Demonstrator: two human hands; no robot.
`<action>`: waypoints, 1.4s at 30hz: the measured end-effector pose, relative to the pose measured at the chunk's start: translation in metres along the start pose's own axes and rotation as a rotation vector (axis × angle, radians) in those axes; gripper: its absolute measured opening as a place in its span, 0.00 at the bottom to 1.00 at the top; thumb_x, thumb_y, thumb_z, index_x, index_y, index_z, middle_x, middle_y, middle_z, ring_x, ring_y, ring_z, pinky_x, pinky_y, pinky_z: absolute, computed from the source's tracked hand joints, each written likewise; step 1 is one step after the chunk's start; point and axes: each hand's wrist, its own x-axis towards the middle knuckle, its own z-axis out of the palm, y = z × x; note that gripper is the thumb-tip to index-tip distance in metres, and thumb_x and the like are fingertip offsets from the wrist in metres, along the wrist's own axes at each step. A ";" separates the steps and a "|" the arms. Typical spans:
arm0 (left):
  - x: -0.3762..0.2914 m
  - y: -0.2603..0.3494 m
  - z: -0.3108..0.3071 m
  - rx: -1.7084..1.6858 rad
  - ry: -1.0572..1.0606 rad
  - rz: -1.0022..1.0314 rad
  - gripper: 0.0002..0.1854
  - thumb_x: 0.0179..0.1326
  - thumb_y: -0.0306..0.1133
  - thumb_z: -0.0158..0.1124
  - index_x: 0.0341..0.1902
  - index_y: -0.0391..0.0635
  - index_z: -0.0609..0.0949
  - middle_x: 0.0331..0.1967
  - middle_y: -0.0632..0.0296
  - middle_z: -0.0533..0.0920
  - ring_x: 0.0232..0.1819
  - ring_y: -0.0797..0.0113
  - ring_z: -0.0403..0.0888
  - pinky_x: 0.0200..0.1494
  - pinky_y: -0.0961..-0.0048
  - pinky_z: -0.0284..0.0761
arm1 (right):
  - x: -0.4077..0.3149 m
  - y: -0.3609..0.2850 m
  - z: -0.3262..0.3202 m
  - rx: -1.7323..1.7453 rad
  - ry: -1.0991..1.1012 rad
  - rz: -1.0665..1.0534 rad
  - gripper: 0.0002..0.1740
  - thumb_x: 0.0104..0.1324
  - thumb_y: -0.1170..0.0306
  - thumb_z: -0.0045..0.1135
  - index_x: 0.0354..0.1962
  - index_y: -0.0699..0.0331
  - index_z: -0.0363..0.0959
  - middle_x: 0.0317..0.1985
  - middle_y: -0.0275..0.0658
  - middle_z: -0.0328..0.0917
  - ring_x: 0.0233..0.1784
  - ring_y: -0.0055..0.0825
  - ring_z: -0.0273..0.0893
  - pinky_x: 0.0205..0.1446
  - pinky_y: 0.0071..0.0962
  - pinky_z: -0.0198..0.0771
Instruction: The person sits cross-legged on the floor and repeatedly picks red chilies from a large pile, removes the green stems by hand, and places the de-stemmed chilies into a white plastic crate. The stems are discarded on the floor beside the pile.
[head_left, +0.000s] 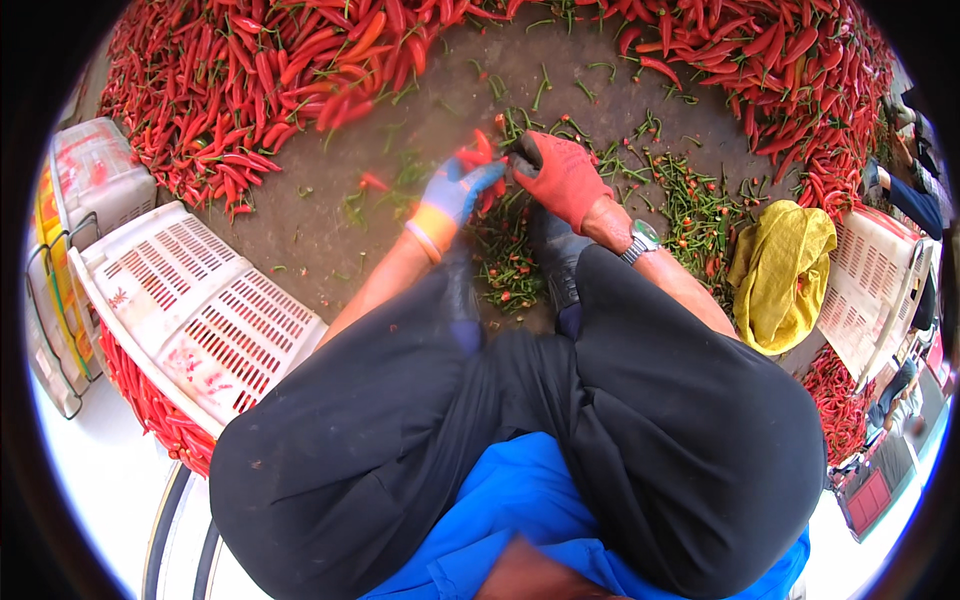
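Red chili peppers (480, 154) are in my left hand (454, 191), which wears a light blue and orange glove and is somewhat blurred. Close to its right, my right hand (559, 176) in a red glove with dark fingertips is curled at the peppers; whether it pinches a stem is hidden by its fingers. Beneath and beside both hands, cut green stems (514, 262) with red bits lie between my shoes and spread to the right. Blurred peppers (345, 109) lie at the edge of the large pile (240, 82) at the upper left.
Another pepper pile (795, 67) rises at the upper right. On the left, a white plastic crate (199, 300) stands tilted beside more peppers, with further crates (101, 169) behind. A yellow cloth sack (784, 277) lies at the right near a white crate (862, 285). Other people are at the far right.
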 end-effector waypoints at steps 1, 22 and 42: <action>0.001 -0.001 -0.002 -0.028 -0.018 -0.005 0.15 0.67 0.42 0.67 0.43 0.42 0.86 0.33 0.66 0.86 0.36 0.76 0.80 0.42 0.76 0.73 | 0.000 0.001 0.003 -0.009 0.013 0.000 0.15 0.67 0.62 0.60 0.42 0.66 0.77 0.38 0.51 0.81 0.43 0.50 0.80 0.47 0.43 0.73; 0.013 -0.024 -0.014 -0.493 -0.214 -0.111 0.15 0.61 0.26 0.71 0.50 0.40 0.79 0.38 0.56 0.84 0.44 0.59 0.87 0.51 0.61 0.85 | 0.063 0.140 -0.134 -0.549 0.346 0.151 0.30 0.58 0.66 0.70 0.59 0.56 0.73 0.58 0.49 0.75 0.59 0.52 0.76 0.60 0.45 0.74; -0.002 -0.023 0.007 -0.518 -0.345 -0.096 0.24 0.64 0.27 0.71 0.63 0.40 0.77 0.43 0.59 0.85 0.44 0.64 0.86 0.48 0.67 0.84 | 0.097 0.084 -0.072 -0.480 0.443 0.088 0.30 0.57 0.64 0.71 0.56 0.62 0.72 0.54 0.53 0.76 0.57 0.55 0.76 0.59 0.46 0.74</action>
